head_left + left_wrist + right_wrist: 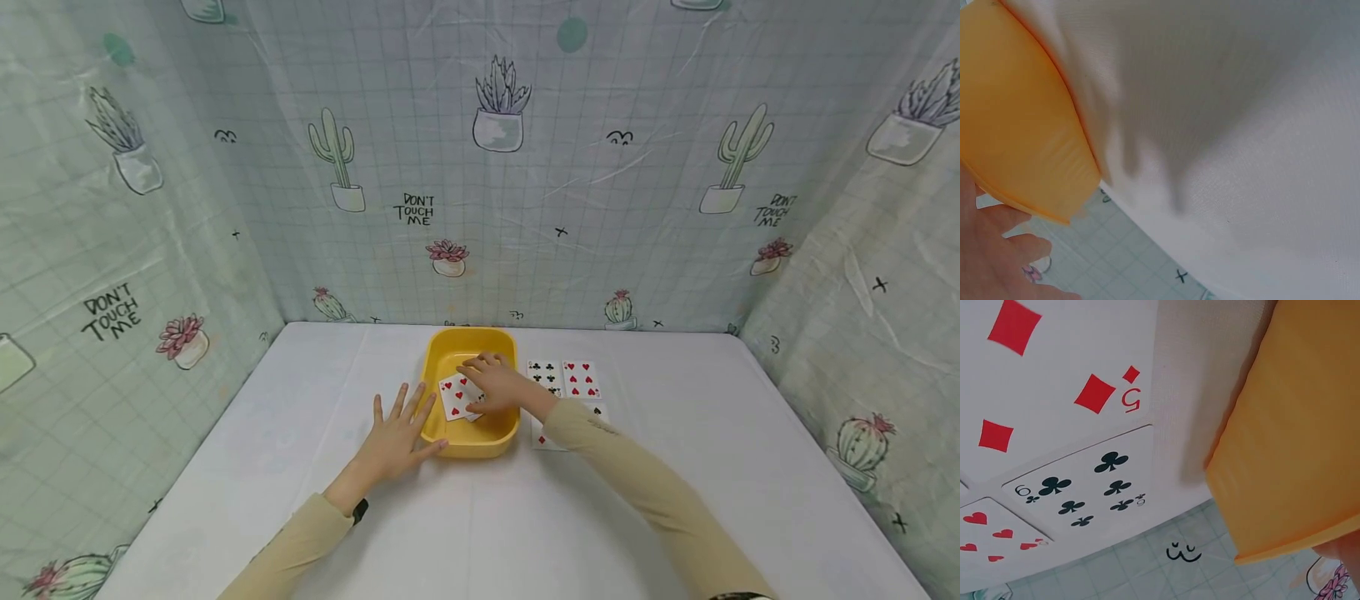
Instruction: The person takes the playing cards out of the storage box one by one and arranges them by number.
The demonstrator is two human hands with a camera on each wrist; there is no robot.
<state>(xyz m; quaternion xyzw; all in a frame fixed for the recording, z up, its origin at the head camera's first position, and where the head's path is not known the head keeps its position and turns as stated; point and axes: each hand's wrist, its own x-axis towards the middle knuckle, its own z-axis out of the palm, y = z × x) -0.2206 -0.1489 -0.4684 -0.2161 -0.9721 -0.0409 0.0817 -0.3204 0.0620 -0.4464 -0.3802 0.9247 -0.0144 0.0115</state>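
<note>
A yellow plastic tray [470, 450] stands on the table with a few playing cards in it. Uppermost on its left is a hearts card [453, 400]; beside it, a card with a black pip is mostly covered by my right hand [497, 385]. That hand reaches over the tray's right side, thumb and fingers apart above the cards; whether it touches them I cannot tell. My left hand [392, 443] is spread at the tray's left edge, its fingertips and thumb against the rim. In the left wrist view, fingers [1010, 247] show beside the tray wall [1029, 119].
Right of the tray, face-up cards lie in rows: a six of clubs [1082, 487], a six of hearts [582, 380], a five of diamonds [1054, 381] and a spade card [598, 410], partly under the right forearm. A patterned cloth [555, 250] rises behind the white table [330, 367].
</note>
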